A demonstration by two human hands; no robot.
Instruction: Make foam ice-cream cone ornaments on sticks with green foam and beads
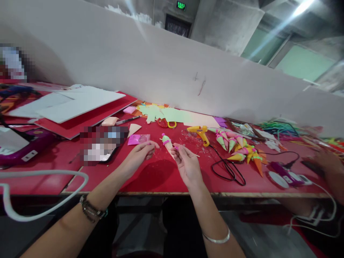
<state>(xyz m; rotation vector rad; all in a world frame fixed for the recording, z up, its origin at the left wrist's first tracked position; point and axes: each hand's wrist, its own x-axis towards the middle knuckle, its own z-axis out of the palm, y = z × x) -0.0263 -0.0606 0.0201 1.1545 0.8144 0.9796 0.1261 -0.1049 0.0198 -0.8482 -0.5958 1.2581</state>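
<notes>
My left hand (142, 154) hovers above the red table with its fingers curled and pressed together; whether anything is in them I cannot make out. Opposite it, my right hand (188, 163) pinches a small pink piece (176, 147) between thumb and fingertips. Just beyond these fingertips lies a small paper ice-cream cone (166, 141) with a pale green top and pink trim. A thin stick (198, 156) shows beside my right hand, partly hidden by it. A small bag of bright pink bits (138, 139) rests near my left hand.
Right of centre lie a yellow glue gun (200, 133) with a looped black cord (228, 173) and several finished paper cones (238, 145). Scissors (166, 123), paper sheets (174, 114) and a phone (104, 145) are around. Another person's hand (331, 168) is at the far right.
</notes>
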